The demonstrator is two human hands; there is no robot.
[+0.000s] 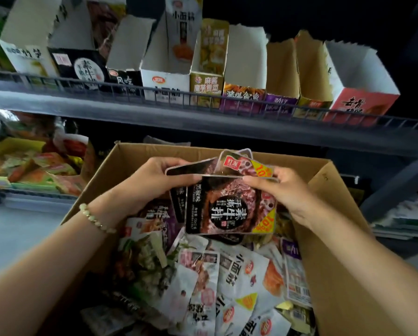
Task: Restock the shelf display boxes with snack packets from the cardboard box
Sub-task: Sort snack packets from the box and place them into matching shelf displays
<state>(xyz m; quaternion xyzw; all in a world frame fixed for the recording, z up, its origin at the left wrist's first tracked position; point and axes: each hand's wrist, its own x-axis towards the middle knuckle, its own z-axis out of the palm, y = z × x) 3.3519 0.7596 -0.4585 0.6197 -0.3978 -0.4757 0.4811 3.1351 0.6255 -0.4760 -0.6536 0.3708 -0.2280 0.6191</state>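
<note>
Both hands hold a small fan of dark snack packets [229, 207] just above the open cardboard box [329, 238]. The left hand [152, 183] grips the fan's left edges, and the right hand [287, 190] pinches the front packet's upper right edge. That front packet is a flat, glossy, round-cornered rectangle, its printed face toward the camera and its long axis running left to right. Crinkled white, purple and green film packets lie loose in the matte brown box. On the shelf [154, 117] above, torn-open card display boxes [164, 78] stand in a row behind a wire rail [203, 95]
</note>
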